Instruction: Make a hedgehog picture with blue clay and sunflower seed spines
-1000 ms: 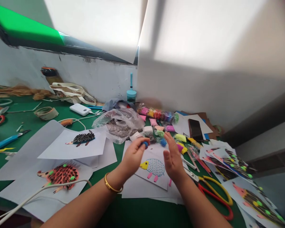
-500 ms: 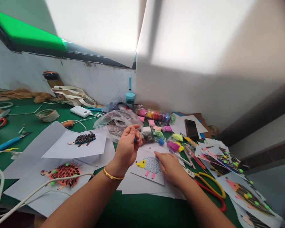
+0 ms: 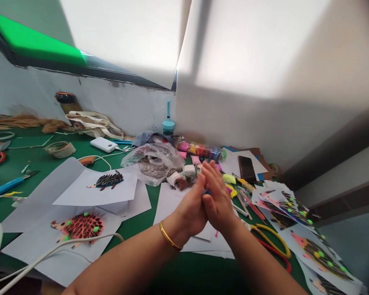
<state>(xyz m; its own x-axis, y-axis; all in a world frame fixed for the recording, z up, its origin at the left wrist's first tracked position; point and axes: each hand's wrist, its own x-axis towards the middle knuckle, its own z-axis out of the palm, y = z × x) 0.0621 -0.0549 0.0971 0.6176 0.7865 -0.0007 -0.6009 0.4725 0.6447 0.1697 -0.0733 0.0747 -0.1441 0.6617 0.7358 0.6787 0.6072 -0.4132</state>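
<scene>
My left hand and my right hand are pressed palm to palm above the middle of the table, fingers stretched upward. A small patch of blue clay shows between them; the rest is hidden by the palms. Below lie white sheets of paper. My hands and wrists cover nearly all of the hedgehog picture, leaving a corner of its sheet in sight. Just behind my fingers are clay packs, among them a yellow pack.
Finished-looking hedgehog pictures lie left and right. Scissors rest by my right forearm. A clear plastic bag, a phone and a power bank are farther back. A white cable crosses the left side.
My left hand has moved right and down, from a raised closed pose with something blue. My right hand has lifted off the hedgehog picture to meet it, palm against palm.
</scene>
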